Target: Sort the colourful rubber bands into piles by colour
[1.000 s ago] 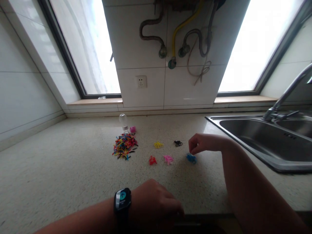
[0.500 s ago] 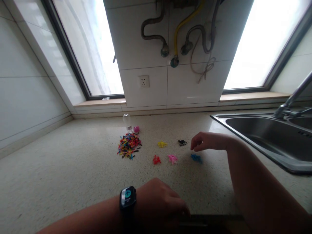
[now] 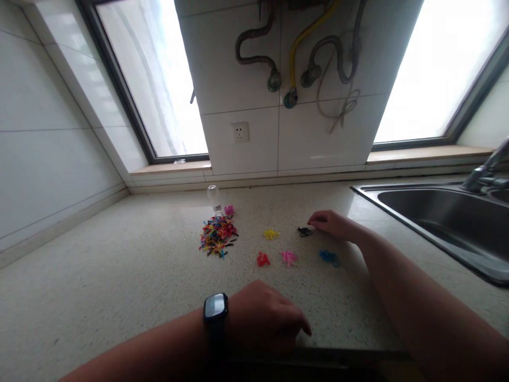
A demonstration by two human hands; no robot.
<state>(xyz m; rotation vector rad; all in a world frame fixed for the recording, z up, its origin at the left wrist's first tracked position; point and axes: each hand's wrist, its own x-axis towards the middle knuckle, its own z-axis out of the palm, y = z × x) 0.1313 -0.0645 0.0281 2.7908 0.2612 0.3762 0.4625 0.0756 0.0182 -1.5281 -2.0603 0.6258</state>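
Beside black pile, right grip narrow

The bench looks like smooth speckled stone with a faint sheen. From here the heaped bits seem plastic, the bottle clear and glossy, the wall tiles glazed, the sink satiny metal, the tap shinier.

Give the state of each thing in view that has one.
Multicoloured pile of small bands: loose, unsorted.
Small yellow heap: loose.
Small red heap: loose.
Small pink heap: loose.
Small blue heap: loose.
Small black heap: loose.
Clear bottle: narrower end toward the pile.
White wall socket: nothing plugged in.
Bare right hand: fingertips by the black heap, contact unclear.
Bare left hand: knuckles up, palm hidden.
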